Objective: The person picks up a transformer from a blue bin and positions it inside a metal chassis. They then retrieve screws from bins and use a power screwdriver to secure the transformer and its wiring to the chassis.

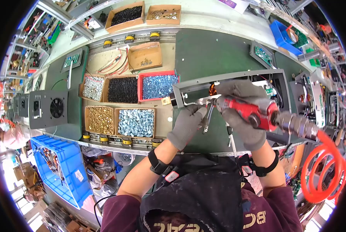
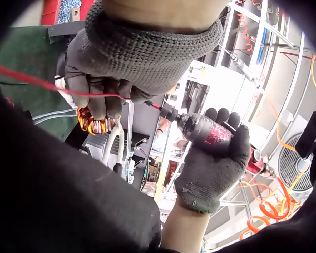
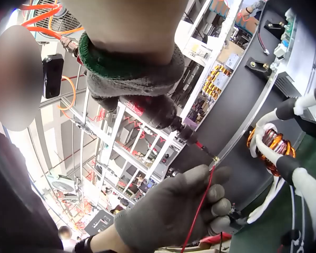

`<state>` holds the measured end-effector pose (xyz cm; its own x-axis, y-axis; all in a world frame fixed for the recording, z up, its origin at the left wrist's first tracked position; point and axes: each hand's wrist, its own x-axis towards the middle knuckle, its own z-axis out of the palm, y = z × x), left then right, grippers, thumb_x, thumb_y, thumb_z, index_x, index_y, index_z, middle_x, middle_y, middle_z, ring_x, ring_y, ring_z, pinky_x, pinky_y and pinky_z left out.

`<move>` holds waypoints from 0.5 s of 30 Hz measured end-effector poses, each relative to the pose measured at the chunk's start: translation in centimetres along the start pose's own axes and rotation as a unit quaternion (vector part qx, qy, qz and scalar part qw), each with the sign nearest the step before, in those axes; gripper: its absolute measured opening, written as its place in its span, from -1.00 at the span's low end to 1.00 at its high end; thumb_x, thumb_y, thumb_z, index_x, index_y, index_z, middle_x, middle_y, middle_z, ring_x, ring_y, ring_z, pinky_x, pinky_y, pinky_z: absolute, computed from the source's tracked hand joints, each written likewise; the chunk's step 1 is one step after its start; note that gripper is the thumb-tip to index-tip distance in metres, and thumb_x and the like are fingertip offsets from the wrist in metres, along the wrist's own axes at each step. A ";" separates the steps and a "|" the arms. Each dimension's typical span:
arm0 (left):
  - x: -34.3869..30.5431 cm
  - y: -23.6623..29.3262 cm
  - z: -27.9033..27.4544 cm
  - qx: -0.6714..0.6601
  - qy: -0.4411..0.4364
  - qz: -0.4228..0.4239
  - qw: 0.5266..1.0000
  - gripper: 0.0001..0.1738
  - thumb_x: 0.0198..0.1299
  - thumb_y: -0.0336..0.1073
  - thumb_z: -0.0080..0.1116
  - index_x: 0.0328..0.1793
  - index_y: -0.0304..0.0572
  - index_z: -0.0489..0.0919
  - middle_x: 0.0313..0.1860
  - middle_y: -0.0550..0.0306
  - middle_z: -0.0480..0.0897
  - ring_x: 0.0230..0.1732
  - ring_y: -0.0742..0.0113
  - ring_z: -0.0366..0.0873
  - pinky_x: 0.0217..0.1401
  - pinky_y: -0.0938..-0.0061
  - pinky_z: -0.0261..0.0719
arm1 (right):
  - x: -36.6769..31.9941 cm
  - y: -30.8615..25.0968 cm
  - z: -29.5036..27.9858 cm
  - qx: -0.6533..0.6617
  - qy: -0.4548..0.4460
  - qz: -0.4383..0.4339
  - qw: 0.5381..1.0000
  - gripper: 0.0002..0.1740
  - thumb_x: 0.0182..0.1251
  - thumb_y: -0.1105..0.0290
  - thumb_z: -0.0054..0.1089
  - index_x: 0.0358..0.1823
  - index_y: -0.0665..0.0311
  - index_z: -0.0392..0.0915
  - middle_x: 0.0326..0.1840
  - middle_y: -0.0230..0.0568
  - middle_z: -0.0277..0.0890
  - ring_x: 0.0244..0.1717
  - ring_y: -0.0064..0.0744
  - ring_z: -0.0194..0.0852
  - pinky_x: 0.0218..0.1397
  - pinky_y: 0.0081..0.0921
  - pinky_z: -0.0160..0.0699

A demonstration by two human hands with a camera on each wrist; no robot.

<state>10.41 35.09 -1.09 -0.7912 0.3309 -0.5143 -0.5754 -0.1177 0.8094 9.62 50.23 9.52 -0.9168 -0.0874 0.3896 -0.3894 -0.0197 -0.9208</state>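
Note:
My gloved right hand (image 1: 244, 125) grips a red air screwdriver (image 1: 258, 114), its bit pointing left toward my other hand. In the right wrist view the bit's tip meets a small yellowish piece (image 3: 216, 159) at the wall of a dark grey metal case (image 1: 235, 76). Just beside that tip, my gloved left hand (image 1: 186, 125) pinches a thin red wire (image 3: 200, 205) near its end, the other fingers curled. Inside the case sits a copper-wound ring coil (image 3: 271, 150) with thick white-sleeved leads, close to the left fingers in the left wrist view.
Left of the case stand boxes of blue screws (image 1: 157, 87), black screws (image 1: 122, 90), brass-coloured parts (image 1: 99, 120) and silvery parts (image 1: 136, 123). A coiled red air hose (image 1: 310, 174) trails from the tool at right. A fan-fitted grey case (image 1: 49, 109) stands far left, above a blue crate (image 1: 60, 170).

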 end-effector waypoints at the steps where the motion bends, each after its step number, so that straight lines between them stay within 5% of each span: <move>1: 0.2 -0.1 0.0 0.014 -0.007 0.007 1.000 -0.74 0.37 -0.26 0.05 -0.10 -0.37 0.56 -0.54 0.19 0.58 -0.47 0.45 0.54 -0.38 0.57 0.48 | -0.4 -0.1 0.4 0.038 0.059 -0.035 0.997 -0.64 0.11 0.67 0.25 -0.02 0.31 0.55 -0.02 -0.08 0.61 -0.01 -0.30 0.62 0.08 -0.36 0.61; 2: 0.1 0.1 0.1 0.030 -0.015 0.009 0.999 -0.73 0.38 -0.24 0.06 -0.07 -0.36 0.56 -0.49 0.19 0.60 -0.41 0.44 0.57 -0.31 0.57 0.51 | 0.1 -1.2 -1.3 -0.229 -0.054 -0.041 0.971 -0.65 0.10 0.68 0.26 -0.05 0.31 0.54 -0.03 -0.06 0.61 -0.04 -0.32 0.62 0.06 -0.39 0.60; 6: 0.2 0.8 0.3 -0.109 -0.043 -0.054 0.992 -0.70 0.38 -0.19 0.08 -0.05 -0.34 0.56 -0.30 0.13 0.63 -0.31 0.42 0.59 -0.19 0.52 0.57 | 0.6 -0.5 -0.3 -0.029 -0.011 -0.005 1.000 -0.58 0.10 0.71 0.24 0.01 0.28 0.43 -0.05 -0.11 0.57 -0.03 -0.34 0.59 0.07 -0.40 0.58; 15: 0.5 0.7 -0.4 -0.030 -0.058 -0.042 0.997 -0.68 0.39 -0.19 0.06 -0.03 -0.36 0.56 -0.42 0.16 0.62 -0.34 0.43 0.59 -0.24 0.55 0.54 | 0.6 -1.5 -0.3 -0.024 -0.002 0.050 0.998 -0.49 0.12 0.70 0.26 0.11 0.29 0.36 -0.10 -0.14 0.58 -0.07 -0.37 0.59 0.03 -0.39 0.62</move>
<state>9.50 34.85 -0.91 -0.7124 0.4468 -0.5411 -0.6528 -0.1391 0.7446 9.61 50.50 11.19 -0.9511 -0.0901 0.2953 -0.2995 0.0368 -0.9534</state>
